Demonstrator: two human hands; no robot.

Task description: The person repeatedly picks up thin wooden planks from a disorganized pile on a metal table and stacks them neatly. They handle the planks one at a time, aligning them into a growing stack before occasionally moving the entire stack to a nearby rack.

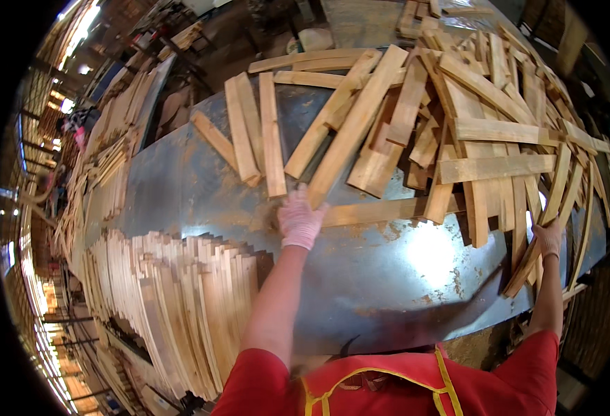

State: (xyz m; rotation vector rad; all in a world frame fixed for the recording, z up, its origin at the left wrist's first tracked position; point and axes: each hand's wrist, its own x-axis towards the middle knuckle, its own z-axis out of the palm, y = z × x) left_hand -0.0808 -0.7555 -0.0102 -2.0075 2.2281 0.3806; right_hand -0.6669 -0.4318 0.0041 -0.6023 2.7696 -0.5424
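My left hand (299, 220), in a pale pinkish glove, is at the near end of a long wooden board (360, 125). Its fingers lie along one side of the end and the thumb along the other. Beside the thumb, another board (374, 212) lies crosswise on the metal table. Far to the right, my right hand (547, 238), also gloved, is closed around a narrow wooden board (525, 270) at the edge of a jumbled heap of boards (492, 166). Its fingertips are partly hidden.
A metal-topped table (367, 277) with sawdust patches spreads before me. Rows of stacked strips (187, 305) stand at the near left. Several loose boards (271, 135) lie beyond my left hand. More timber (121, 104) is piled at the far left.
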